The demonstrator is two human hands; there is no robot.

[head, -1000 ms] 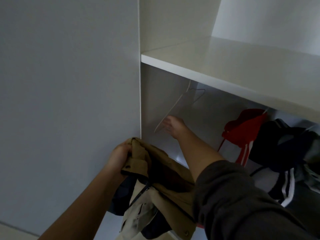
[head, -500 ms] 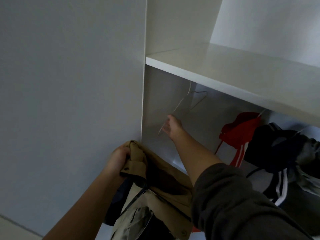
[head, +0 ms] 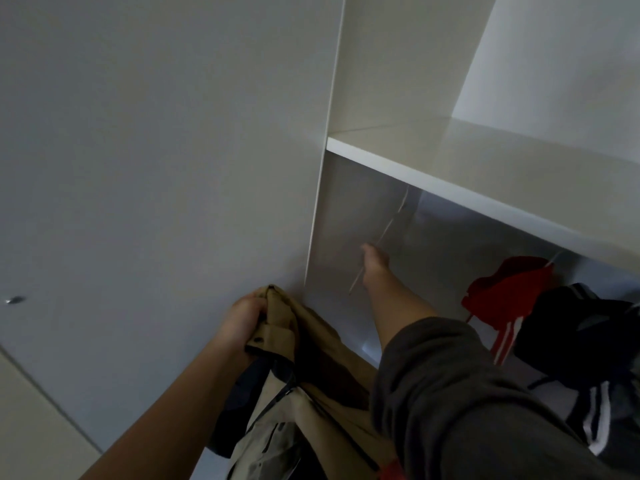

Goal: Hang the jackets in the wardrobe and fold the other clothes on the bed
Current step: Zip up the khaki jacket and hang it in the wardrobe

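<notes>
My left hand [head: 242,320] grips the collar of a tan jacket [head: 322,368], which hangs down in front of the open wardrobe. My right hand [head: 374,268] reaches up into the wardrobe's left end and holds a thin white hanger [head: 391,226] that hangs under the shelf. The hanger is tilted and carries no garment. A red jacket [head: 505,289] and a dark jacket with white stripes [head: 581,337] hang on the rail to the right.
A white shelf [head: 485,174] spans the wardrobe above the hanging space. The wardrobe's closed white door [head: 156,168] fills the left, with a small metal knob [head: 14,300]. My dark sleeve [head: 467,403] covers the lower right.
My right hand has risen and taken hold of the hanger, which now tilts edge-on. The view has tipped up a little. My left hand still holds the tan jacket.
</notes>
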